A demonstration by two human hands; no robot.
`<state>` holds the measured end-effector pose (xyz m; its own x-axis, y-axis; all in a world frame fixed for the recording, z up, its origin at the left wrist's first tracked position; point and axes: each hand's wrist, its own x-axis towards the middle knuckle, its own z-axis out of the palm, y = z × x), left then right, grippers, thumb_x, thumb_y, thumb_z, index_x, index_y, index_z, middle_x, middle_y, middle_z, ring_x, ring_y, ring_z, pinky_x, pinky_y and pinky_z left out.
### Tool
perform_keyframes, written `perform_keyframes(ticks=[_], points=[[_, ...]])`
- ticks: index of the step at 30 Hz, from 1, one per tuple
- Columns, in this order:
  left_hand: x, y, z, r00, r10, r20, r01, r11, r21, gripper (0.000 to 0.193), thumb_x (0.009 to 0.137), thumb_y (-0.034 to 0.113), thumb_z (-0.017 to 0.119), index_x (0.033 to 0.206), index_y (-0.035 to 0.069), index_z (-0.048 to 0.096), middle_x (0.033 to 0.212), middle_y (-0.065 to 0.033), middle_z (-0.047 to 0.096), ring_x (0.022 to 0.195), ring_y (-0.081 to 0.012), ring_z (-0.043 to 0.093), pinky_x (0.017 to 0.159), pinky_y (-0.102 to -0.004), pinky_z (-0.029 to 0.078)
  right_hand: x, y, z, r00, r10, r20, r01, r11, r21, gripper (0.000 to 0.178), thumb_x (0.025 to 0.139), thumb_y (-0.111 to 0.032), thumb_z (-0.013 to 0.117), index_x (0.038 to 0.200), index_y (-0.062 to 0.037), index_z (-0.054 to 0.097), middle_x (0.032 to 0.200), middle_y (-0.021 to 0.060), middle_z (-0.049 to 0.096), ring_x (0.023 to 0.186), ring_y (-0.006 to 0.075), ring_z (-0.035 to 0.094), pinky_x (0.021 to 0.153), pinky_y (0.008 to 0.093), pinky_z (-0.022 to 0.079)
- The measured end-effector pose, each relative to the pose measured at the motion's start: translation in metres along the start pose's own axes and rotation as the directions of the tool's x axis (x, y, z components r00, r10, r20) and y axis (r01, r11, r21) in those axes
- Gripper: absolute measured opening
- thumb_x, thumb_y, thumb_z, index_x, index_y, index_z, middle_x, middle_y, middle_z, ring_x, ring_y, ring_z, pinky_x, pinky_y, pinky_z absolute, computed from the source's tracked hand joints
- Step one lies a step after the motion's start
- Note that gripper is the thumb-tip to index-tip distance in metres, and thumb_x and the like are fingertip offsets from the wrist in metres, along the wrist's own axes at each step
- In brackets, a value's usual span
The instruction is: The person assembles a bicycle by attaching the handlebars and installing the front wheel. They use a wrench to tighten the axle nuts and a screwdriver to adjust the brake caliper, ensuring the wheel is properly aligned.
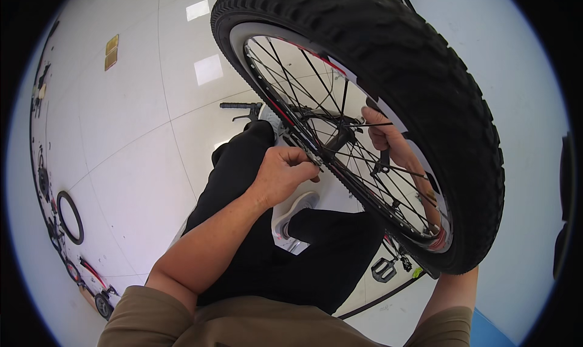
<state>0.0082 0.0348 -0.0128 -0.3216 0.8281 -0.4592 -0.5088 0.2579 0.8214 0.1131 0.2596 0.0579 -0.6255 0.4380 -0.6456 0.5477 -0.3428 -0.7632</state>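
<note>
A bicycle wheel [355, 128] with a knobby black tyre [437, 104] stands tilted in front of me, between my two arms. My left hand [284, 175] is closed at the wheel's left side, thumb and fingers pinched together by a small metallic part [316, 160]; the fingers hide what they grip. On the far side my right hand [388, 141] shows through the black spokes, its fingers curled close to the hub [343, 134]. What it holds there is partly hidden by spokes. My right forearm passes behind the tyre.
A handlebar grip with a brake lever [243, 109] lies low behind the wheel, near my shoe. A pedal [384, 269] sits below the tyre. A gold-coloured box [111, 52] rests on the tiled floor. At far left are a loose tyre [70, 217] and other bicycle parts.
</note>
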Motion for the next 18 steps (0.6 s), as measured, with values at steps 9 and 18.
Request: perform_keyframes(ticks=[9, 18], points=[[0.002, -0.007, -0.003, 1.000, 0.002, -0.006, -0.002, 1.000, 0.023, 0.010, 0.080, 0.007, 0.067, 0.078, -0.002, 0.069, 0.077, -0.0096, 0.072, 0.075, -0.0144, 0.068, 0.075, -0.0275, 0.050, 0.008, -0.001, 0.006, 0.998, 0.070, -0.011, -0.070, 0.995, -0.064, 0.028, 0.094, -0.032, 0.066, 0.096, -0.0050, 0.060, 0.062, -0.0081, 0.042, 0.052, 0.0046, 0.033, 0.047, 0.0216, 0.024], [0.002, -0.005, -0.002, 0.999, -0.023, -0.027, 0.025, 0.996, 0.086, 0.013, 0.080, 0.009, 0.068, 0.078, -0.003, 0.070, 0.077, -0.0089, 0.072, 0.075, -0.0138, 0.067, 0.073, -0.0271, 0.049, -0.003, -0.008, 0.012, 0.985, -0.043, 0.168, 0.043, 0.999, 0.008, 0.034, 0.096, -0.031, 0.064, 0.110, -0.0002, 0.068, 0.072, -0.0034, 0.053, 0.061, 0.0030, 0.044, 0.048, 0.0186, 0.027]])
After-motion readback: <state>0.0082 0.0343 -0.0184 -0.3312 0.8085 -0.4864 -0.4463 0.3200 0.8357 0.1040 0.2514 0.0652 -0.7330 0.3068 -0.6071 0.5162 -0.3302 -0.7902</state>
